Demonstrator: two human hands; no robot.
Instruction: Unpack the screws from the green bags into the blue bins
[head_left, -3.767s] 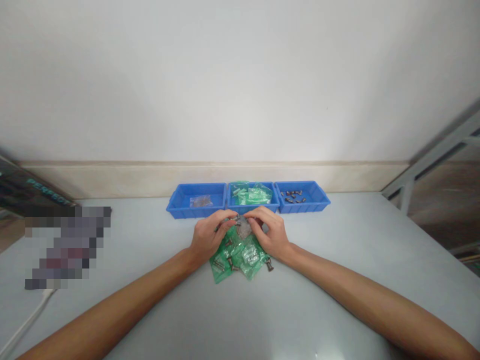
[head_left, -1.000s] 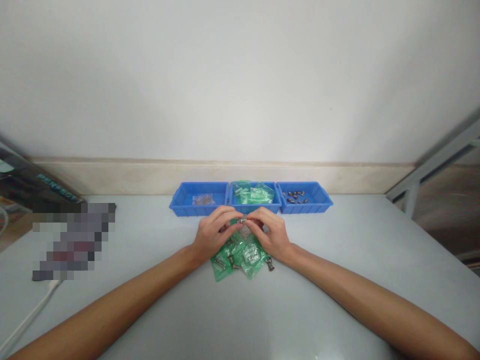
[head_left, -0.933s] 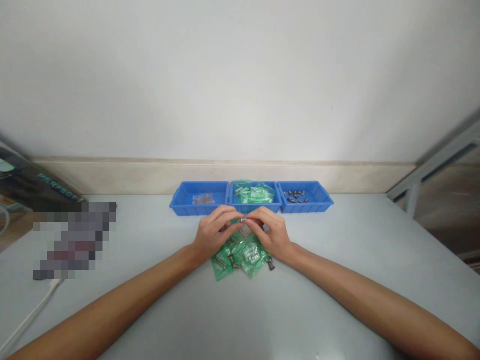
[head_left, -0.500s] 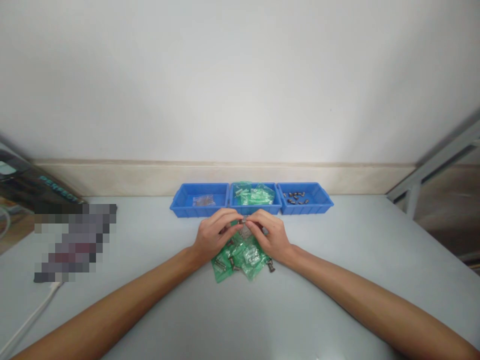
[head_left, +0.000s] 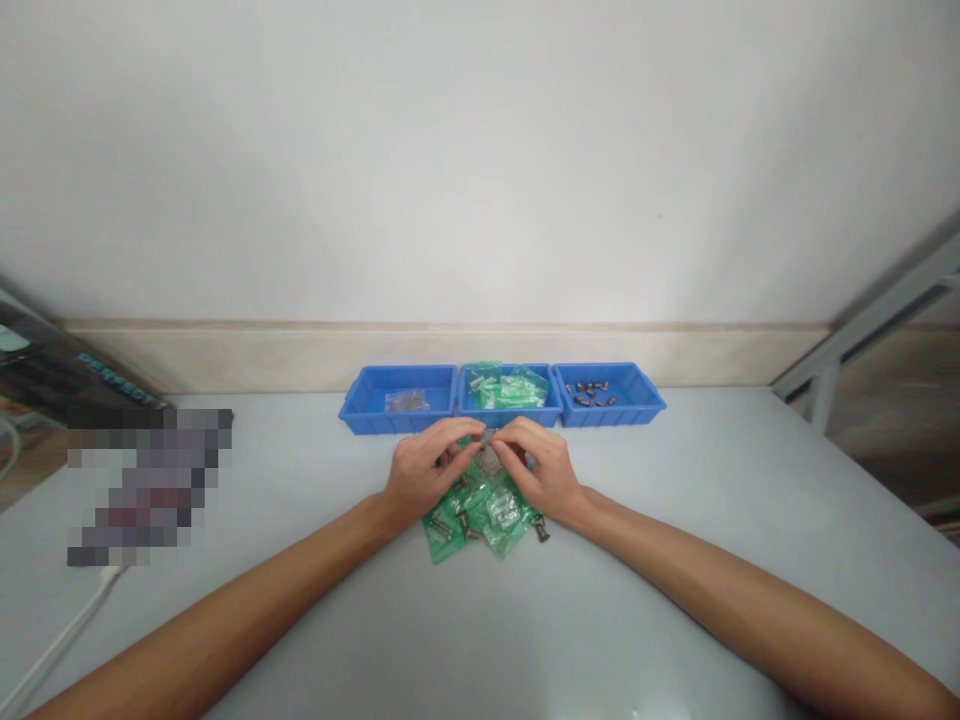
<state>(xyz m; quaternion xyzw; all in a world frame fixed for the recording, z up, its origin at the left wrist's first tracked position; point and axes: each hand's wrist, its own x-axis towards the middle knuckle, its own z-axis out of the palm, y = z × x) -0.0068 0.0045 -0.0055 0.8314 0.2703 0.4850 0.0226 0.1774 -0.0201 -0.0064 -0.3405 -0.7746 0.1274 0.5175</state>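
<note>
My left hand [head_left: 431,465] and my right hand [head_left: 538,462] meet just in front of the middle tray, thumbs and index fingers pinched close together. Between the fingertips is a small clear plastic bag [head_left: 490,458], partly hidden by the fingers. A small dark shape shows in or behind it, too small to name. Under and in front of my hands lies a pile of green-tinted plastic bags [head_left: 499,515] mixed with loose metal fittings. One dark metal fitting [head_left: 542,530] rests at the pile's right edge, near my right wrist.
Three blue trays stand in a row: the left tray [head_left: 397,424] with a clear packet, the middle tray [head_left: 556,405] with green bags, the right tray [head_left: 622,412] with several metal fittings. A blurred-out object [head_left: 154,490] with a white cable [head_left: 67,640] lies left.
The small metal piece that showed between my fingertips is no longer visible there; clear plastic shows in its place. My hands have barely moved.
</note>
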